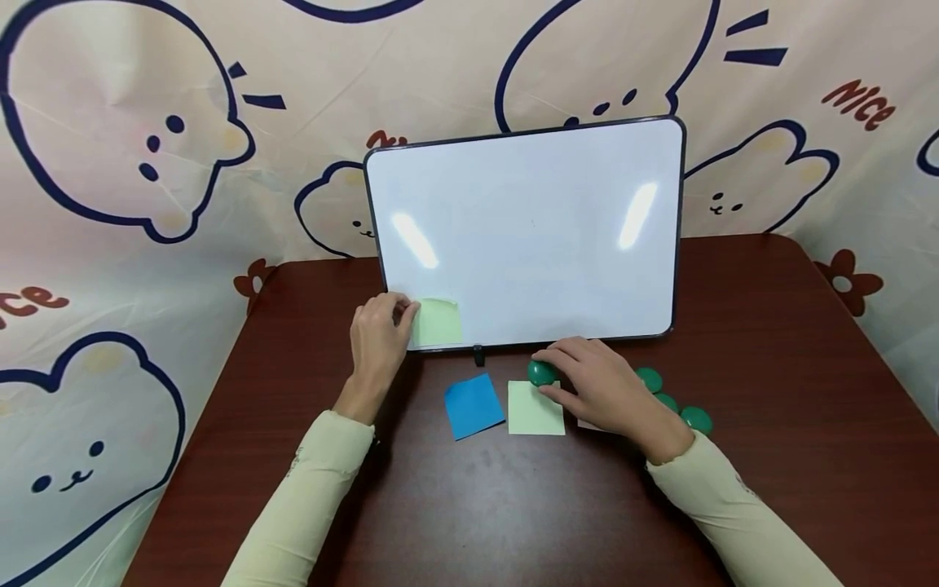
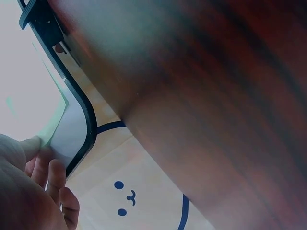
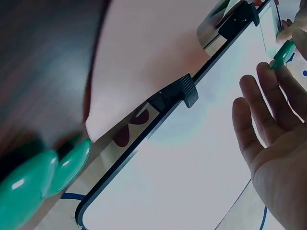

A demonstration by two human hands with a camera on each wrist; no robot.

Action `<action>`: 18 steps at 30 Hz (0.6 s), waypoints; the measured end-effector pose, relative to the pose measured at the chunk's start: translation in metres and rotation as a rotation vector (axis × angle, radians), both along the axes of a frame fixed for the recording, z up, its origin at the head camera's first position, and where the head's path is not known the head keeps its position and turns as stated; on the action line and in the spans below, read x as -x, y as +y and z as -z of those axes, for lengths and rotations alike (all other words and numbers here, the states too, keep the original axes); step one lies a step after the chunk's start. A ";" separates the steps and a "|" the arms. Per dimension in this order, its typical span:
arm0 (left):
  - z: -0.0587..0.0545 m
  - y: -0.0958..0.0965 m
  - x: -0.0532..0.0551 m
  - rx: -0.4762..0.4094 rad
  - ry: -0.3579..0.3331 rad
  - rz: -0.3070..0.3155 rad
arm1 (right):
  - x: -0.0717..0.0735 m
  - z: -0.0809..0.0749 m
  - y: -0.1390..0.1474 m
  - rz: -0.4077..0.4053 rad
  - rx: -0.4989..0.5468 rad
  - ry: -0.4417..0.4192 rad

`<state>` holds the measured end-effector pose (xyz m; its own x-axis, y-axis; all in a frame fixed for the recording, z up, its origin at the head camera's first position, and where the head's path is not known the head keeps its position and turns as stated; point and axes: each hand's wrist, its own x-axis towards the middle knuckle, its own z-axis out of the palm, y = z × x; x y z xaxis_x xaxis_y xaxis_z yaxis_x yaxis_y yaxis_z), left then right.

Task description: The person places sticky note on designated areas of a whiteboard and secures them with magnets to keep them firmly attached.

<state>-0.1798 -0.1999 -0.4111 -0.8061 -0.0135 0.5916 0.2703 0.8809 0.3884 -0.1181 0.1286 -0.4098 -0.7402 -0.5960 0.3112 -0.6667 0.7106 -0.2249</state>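
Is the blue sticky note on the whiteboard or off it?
Off. The head view shows the blue sticky note lying on the brown table, in front of the whiteboard.

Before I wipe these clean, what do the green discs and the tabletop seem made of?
Green discs: probably plastic, glossy, with sharp highlights on smooth domed faces; glass isn't ruled out. Tabletop: wood or wood-look laminate, semi-gloss, judging by reddish-brown grain and soft glare.
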 end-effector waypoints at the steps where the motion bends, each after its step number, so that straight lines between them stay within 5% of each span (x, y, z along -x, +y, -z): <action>1: 0.000 0.000 0.000 0.000 -0.002 -0.001 | 0.000 0.000 -0.001 -0.002 0.004 0.000; 18: -0.001 0.002 -0.001 0.011 0.012 -0.005 | 0.006 0.002 -0.026 -0.016 0.009 0.014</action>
